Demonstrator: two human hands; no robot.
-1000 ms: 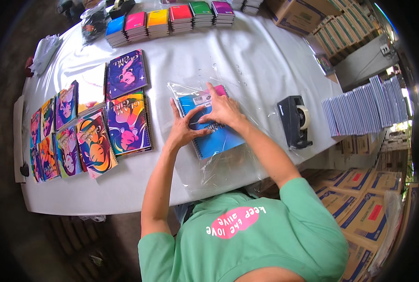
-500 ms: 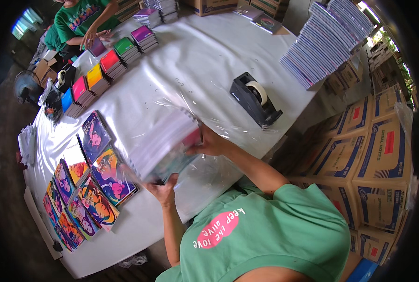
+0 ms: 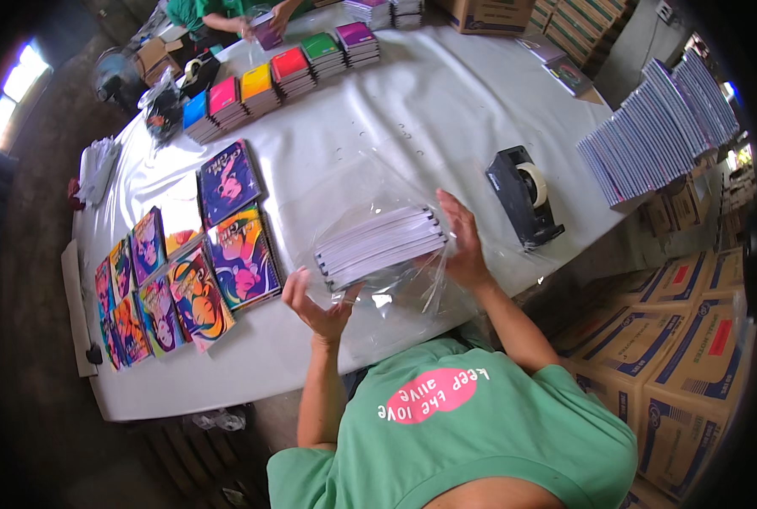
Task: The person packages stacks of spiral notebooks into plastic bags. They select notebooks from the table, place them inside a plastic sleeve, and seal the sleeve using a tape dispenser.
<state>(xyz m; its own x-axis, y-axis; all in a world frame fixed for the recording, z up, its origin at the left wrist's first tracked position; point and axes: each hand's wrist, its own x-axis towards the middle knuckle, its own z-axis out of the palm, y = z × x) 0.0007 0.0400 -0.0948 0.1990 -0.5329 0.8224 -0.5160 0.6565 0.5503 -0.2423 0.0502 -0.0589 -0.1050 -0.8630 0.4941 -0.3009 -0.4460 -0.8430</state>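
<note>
levelled since the earlier frame, the notebook stack (image 3: 381,246) is over the desk (image 3: 446,102). left hand (image 3: 317,307) open beside it; clear bag (image 3: 370,195) around the stack, filled but seemingly unsealed; right hand (image 3: 467,246) open, fingers spread.

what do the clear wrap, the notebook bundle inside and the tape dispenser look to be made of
Clear wrap: probably thin glossy plastic film; see-through, creased, with bright glints. Notebook bundle: paper, judging by its layered white edges; the dark bindings could be metal or plastic. Tape dispenser: likely hard plastic, from its smooth black body.
</note>
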